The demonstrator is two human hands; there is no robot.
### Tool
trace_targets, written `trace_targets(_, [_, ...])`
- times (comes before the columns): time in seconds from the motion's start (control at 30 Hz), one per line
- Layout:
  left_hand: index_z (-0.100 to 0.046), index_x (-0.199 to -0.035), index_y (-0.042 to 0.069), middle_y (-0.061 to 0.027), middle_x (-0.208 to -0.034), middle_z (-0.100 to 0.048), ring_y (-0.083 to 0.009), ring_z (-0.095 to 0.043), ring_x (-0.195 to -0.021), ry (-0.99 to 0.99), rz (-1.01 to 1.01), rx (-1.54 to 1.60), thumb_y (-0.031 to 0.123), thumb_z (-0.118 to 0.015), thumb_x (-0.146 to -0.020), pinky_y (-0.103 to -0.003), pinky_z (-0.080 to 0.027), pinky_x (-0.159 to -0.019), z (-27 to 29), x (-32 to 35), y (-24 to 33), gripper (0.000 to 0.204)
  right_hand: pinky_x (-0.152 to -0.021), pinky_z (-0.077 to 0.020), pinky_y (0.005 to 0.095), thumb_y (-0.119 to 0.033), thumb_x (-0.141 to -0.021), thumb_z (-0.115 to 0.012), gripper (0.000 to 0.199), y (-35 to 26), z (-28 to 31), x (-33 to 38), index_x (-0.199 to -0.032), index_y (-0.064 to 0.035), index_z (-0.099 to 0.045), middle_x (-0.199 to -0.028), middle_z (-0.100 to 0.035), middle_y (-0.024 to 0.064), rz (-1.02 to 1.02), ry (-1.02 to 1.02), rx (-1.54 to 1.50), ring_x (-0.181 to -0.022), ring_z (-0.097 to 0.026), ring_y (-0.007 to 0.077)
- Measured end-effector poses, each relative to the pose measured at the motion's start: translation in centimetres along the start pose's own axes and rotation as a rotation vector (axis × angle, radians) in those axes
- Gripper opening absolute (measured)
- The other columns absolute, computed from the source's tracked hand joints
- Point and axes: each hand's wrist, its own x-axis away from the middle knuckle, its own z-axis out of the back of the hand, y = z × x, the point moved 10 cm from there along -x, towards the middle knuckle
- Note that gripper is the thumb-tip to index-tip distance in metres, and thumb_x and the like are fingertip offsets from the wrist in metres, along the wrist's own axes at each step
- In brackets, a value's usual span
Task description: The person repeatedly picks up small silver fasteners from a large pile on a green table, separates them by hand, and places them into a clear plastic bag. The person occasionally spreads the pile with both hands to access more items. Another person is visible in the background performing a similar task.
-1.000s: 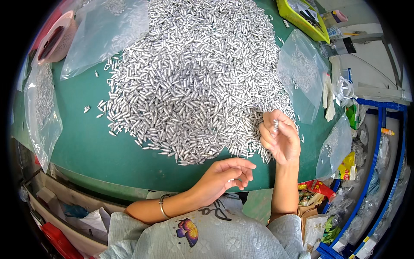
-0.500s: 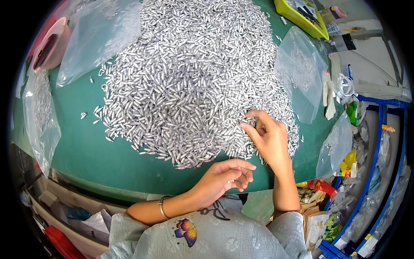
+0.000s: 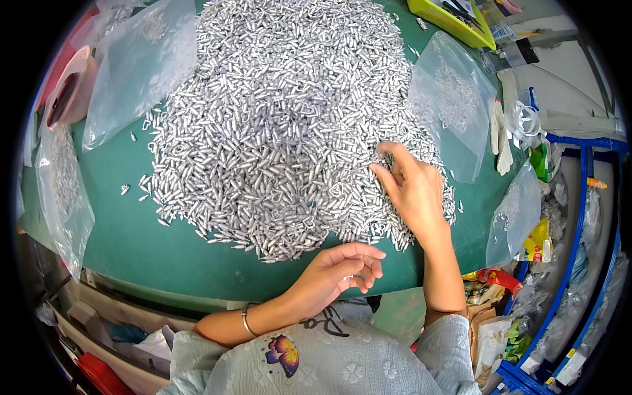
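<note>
A wide heap of small silver metal pieces (image 3: 263, 131), mostly bullet-shaped with some open heart-shaped loops among them, covers the middle of the green table (image 3: 125, 217). Over the heap's right side is my right hand (image 3: 415, 187), thumb and forefinger apart, nothing visible between their tips; its other fingers are partly hidden. My left hand (image 3: 336, 270) hovers at the table's near edge, just below the heap. Its fingers curl inward round a tiny pale bit, too small to name.
Clear plastic bags with small parts lie left (image 3: 62, 191) and right (image 3: 454, 99) of the heap. At far left stands a pink basket (image 3: 76, 85) holding a dark object. A yellow-green tray (image 3: 454, 23) of tools, white gloves (image 3: 500, 138) and a blue rack (image 3: 579, 217) line the right.
My right hand has moved farther out over the heap, its thumb and forefinger still apart. My left hand keeps nearly the same place and curl. The view has shifted slightly.
</note>
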Motion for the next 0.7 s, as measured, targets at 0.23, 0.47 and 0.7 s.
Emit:
trace_targets(0.23, [-0.055, -0.116, 0.0, -0.0084, -0.096, -0.058, -0.0152, -0.051, -0.081, 0.026, 0.003, -0.021, 0.008, -0.044, -0.094, -0.029, -0.043, -0.074, 0.4, 0.1, 0.1, 0.026, -0.041, -0.0305, 0.0298, -0.009, -0.079, -0.068, 0.005, 4.3, 1.7, 1.7, -0.08, -0.0058, -0.064, -0.046, -0.042, 0.0038, -0.206, -0.031, -0.158, -0.039, -0.037, 0.0147])
trace_targets(0.47, [-0.056, -0.114, 0.0, -0.0084, -0.095, -0.058, -0.0148, -0.051, -0.079, 0.041, 0.014, -0.039, 0.008, -0.044, -0.094, -0.028, -0.043, -0.073, 0.2, -0.3, -0.1, 0.025, -0.044, -0.0389, 0.0354, -0.016, -0.079, -0.068, 0.01, 0.8, 0.9, 1.7, -0.083, -0.008, -0.063, -0.052, -0.054, 0.0084, -0.03, -0.028, 0.03, -0.045, -0.052, 0.0245])
trace_targets(0.7, [-0.057, -0.112, 0.0, -0.0079, -0.093, -0.058, -0.0142, -0.051, -0.078, 0.074, 0.007, -0.04, 0.007, -0.043, -0.094, -0.028, -0.042, -0.071, 0.6, -0.2, 0.2, 0.025, -0.044, -0.0357, 0.0327, -0.012, -0.08, -0.068, 0.009, 4.4, 1.2, 3.1, -0.084, -0.0046, -0.064, -0.051, -0.05, 0.0085, -0.235, -0.157, -0.175, -0.042, -0.046, 0.0197])
